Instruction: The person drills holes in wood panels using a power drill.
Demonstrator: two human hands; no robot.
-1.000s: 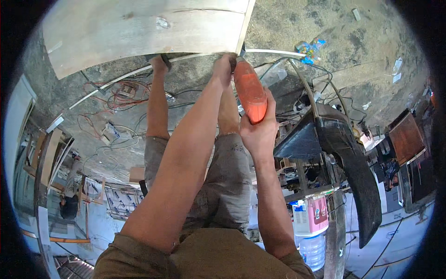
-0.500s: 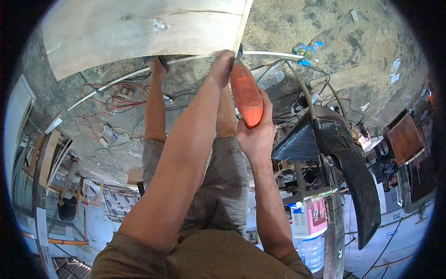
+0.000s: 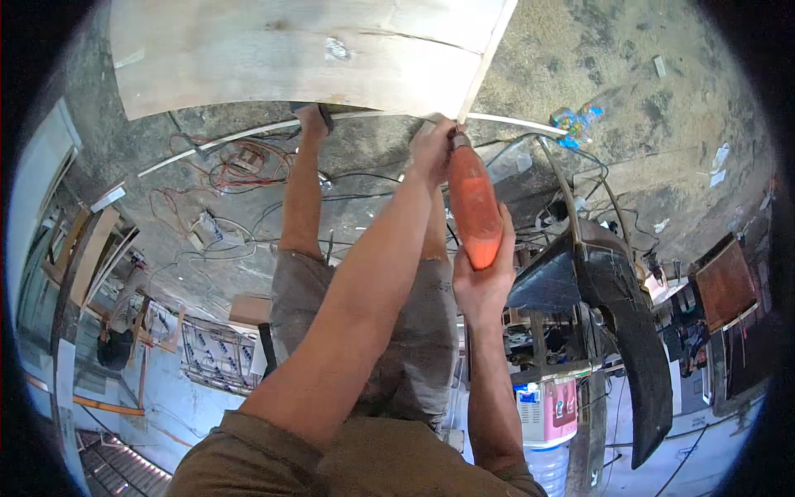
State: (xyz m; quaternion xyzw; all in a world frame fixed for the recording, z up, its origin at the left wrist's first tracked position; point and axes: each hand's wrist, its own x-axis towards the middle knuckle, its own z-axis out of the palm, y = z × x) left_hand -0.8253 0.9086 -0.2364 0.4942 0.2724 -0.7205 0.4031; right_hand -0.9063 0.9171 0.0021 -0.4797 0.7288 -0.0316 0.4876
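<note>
An orange power tool point(image 3: 475, 199) with a grey front end points away from me at the near right corner of a pale wooden panel point(image 3: 298, 62). My right hand point(image 3: 484, 282) wraps the rear of its body from below, thumb along the right side. My left hand point(image 3: 432, 149) is closed at the tool's front end, right beside the panel's corner. Its fingertips are partly hidden, and so is the working tip of the tool. The panel has a curved near edge, a dark crack and a rough patch on its face.
A long pale strip point(image 3: 248, 132) curves across the stained floor behind my feet. Orange and dark cables point(image 3: 236, 170) lie tangled at left. A black padded chair point(image 3: 617, 298) stands at right, near a pink and white water dispenser point(image 3: 551, 410). A blue packet point(image 3: 571, 124) lies further off.
The whole view has shifted, so the panel, tool and floor things appear further right and lower. Both hands keep their grip, and the tool stays at the panel's corner.
</note>
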